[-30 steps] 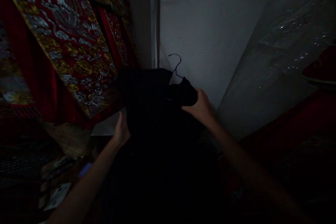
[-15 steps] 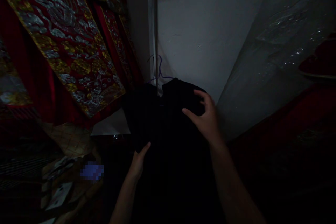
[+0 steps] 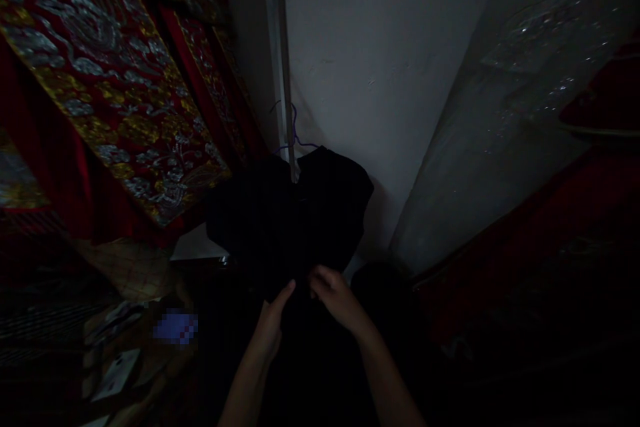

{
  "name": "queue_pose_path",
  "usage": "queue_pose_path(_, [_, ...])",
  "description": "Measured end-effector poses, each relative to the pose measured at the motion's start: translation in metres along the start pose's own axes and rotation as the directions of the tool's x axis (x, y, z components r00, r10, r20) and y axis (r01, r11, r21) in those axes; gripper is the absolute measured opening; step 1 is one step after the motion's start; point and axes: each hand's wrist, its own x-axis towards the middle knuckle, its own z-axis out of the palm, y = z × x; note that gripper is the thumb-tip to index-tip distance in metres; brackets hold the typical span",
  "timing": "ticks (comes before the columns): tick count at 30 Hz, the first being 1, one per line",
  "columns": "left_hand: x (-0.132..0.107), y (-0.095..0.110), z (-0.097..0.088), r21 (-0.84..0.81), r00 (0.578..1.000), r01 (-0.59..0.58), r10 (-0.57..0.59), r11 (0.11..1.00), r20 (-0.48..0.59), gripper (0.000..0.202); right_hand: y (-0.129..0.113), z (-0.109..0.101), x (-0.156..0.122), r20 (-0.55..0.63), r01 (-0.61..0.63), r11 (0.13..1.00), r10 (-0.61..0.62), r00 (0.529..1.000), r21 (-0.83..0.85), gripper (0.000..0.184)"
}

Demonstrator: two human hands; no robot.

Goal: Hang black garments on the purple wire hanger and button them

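Both hands are working in close at the front of a dark garment (image 3: 330,207), and the light is giving very little away. The left hand (image 3: 270,327) is grasping the cloth, its thumb lying along the front while the other fingers are hiding in the dark. The right hand (image 3: 333,293) is curling its fingers just beside that thumb; whether it is pinching fabric, I can't tell. For handling like this, I'd be keeping the left grip steady and light, letting the right fingertips do the fine work, and pulling gently so the shoulders aren't sliding off.

Above the hands, the garment is hanging on a purple wire hanger (image 3: 295,123), with a narrow pole (image 3: 281,33) crossing it and running down towards the collar. What the hook is catching on isn't showing. A pale wall (image 3: 370,47) is standing behind. Off to the left, a red embroidered cloth (image 3: 135,127) is glinting silver and gold; over on the right, clear plastic sheeting (image 3: 525,67) is shining.

As for writing, a pale card (image 3: 119,373) down at lower left is showing dark marks, but no brand, label or word is coming through legibly anywhere.
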Motion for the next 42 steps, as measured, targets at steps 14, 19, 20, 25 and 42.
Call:
queue_pose_path(14, [0.019, -0.042, -0.015, 0.577, 0.698, -0.573, 0.716, 0.581, -0.028, 0.081, -0.004, 0.008, -0.002, -0.112, -0.095, 0.995, 0.098, 0.989, 0.034, 0.021])
queue_pose_path(19, [0.019, -0.039, 0.005, 0.503, 0.833, -0.546, 0.498, 0.670, 0.240, 0.020, 0.000, 0.018, -0.001, -0.068, -0.091, 0.988, 0.100, 0.993, 0.122, 0.018])
queue_pose_path(20, [0.021, -0.035, 0.007, 0.510, 0.839, -0.541, 0.472, 0.669, 0.272, 0.009, 0.001, 0.019, 0.001, -0.076, -0.109, 0.984, 0.121, 0.990, 0.143, 0.019])
queue_pose_path(25, [0.029, -0.032, 0.009, 0.554, 0.800, -0.596, 0.495, 0.582, 0.340, 0.011, -0.021, 0.010, 0.034, -0.199, -0.094, 0.957, 0.152, 0.968, 0.274, 0.021])
queue_pose_path(42, [0.071, 0.111, 0.055, 0.428, 0.474, -0.873, 0.607, 0.232, 0.638, 0.023, -0.154, -0.022, 0.115, -0.327, 0.374, 0.910, -0.304, 0.895, 0.176, 0.018])
